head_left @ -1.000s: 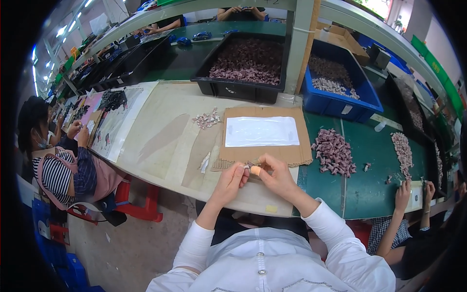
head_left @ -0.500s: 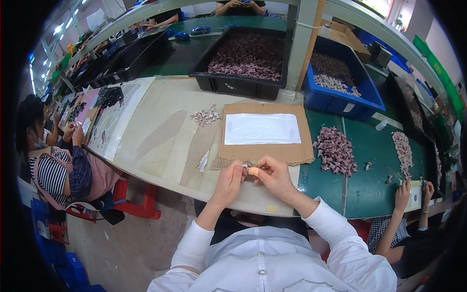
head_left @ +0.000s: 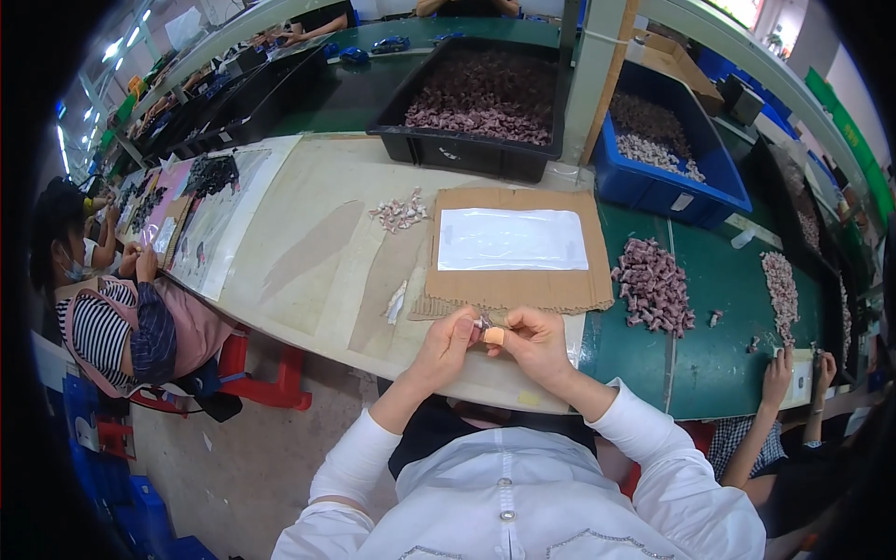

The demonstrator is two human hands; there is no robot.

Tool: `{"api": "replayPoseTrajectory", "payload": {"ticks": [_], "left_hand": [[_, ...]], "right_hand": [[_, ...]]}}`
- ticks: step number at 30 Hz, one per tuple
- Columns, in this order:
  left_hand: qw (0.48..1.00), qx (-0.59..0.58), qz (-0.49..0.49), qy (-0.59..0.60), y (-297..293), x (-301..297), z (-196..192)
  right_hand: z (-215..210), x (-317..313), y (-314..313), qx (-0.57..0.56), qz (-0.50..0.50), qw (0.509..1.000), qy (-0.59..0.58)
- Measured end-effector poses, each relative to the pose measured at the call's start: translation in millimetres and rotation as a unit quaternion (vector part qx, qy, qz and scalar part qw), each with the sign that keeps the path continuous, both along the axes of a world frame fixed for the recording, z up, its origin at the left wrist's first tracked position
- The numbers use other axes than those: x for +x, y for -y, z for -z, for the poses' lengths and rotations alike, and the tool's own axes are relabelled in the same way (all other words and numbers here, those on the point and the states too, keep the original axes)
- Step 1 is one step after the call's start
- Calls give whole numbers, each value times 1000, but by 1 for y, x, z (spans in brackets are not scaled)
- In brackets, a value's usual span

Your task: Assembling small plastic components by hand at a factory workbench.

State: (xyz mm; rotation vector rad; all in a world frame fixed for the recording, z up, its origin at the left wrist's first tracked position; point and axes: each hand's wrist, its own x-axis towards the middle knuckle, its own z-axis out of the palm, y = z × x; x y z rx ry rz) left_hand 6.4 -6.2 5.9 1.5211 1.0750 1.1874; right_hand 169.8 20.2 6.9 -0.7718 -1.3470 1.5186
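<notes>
My left hand (head_left: 444,347) and my right hand (head_left: 538,347) meet over the near edge of the pale worktop, both closed. Between the fingertips is a small part (head_left: 482,323), greyish and pinkish, mostly hidden by the fingers. The left thumb and fingers pinch it; my right fingers press at its other side. A pale orange wrap (head_left: 495,336) shows at a right fingertip. Just beyond the hands lies a brown cardboard sheet (head_left: 513,288) bearing a white plastic-covered sheet (head_left: 511,240). Left of it are a small pile of pale pieces (head_left: 399,214) and a crumpled white scrap (head_left: 397,301).
Dull purple parts lie heaped (head_left: 651,289) on the green surface at right. Behind stand a black bin (head_left: 457,157) and a blue bin (head_left: 667,191), both holding small parts. A metal post (head_left: 597,79) rises between them. Co-workers sit at left (head_left: 121,322) and right (head_left: 770,448).
The whole view has shifted slightly, so the bins and cardboard appear farther right. My hands stay together at the small part, with the fingers slightly repositioned.
</notes>
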Motion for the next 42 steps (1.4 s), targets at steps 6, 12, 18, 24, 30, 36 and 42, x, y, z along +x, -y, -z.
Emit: {"api": "replayPoseTrajectory", "payload": {"ticks": [6, 12, 18, 24, 30, 36, 42], "left_hand": [[998, -11, -36, -44, 4, 1, -2], [994, 39, 35, -99, -4, 9, 10], [997, -38, -64, 20, -2, -9, 3], [967, 12, -246, -61, -52, -46, -23], [871, 120, -443, -174, -126, -111, 18], [875, 112, -368, -294, -141, -125, 19], [854, 99, -363, -359, -129, -136, 21]], "right_hand": [[-2, -2, 2, -38, -6, 999, 1], [-11, 37, 18, -73, 62, 995, 33], [1, 178, 19, 106, 450, 852, 248], [30, 305, 5, 107, 567, 676, 457], [29, 331, -15, 125, 573, 595, 550], [-1, 298, 9, 126, 633, 581, 495], [-9, 192, 34, 137, 499, 717, 467]]}}
